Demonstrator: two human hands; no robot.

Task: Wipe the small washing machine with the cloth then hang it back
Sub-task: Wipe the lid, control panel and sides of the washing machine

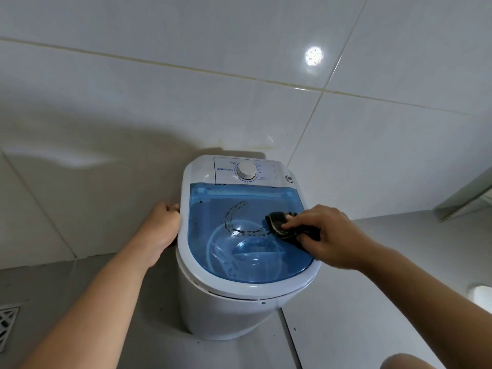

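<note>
A small white washing machine (213, 307) with a see-through blue lid (213, 217) stands on the tiled floor against the wall. Its white control panel with a round dial (246, 170) is at the back. My right hand (327, 235) presses a dark cloth (279, 225) onto the right side of the lid. A curved wet dark streak (234, 217) runs across the lid to the left of the cloth. My left hand (162, 225) grips the machine's left rim, fingers curled around the edge.
White wall tiles rise right behind the machine. A floor drain grate (8, 326) lies at the far left. A glass or metal panel edge (466, 195) stands at the right. A knee (404, 362) shows at the bottom right.
</note>
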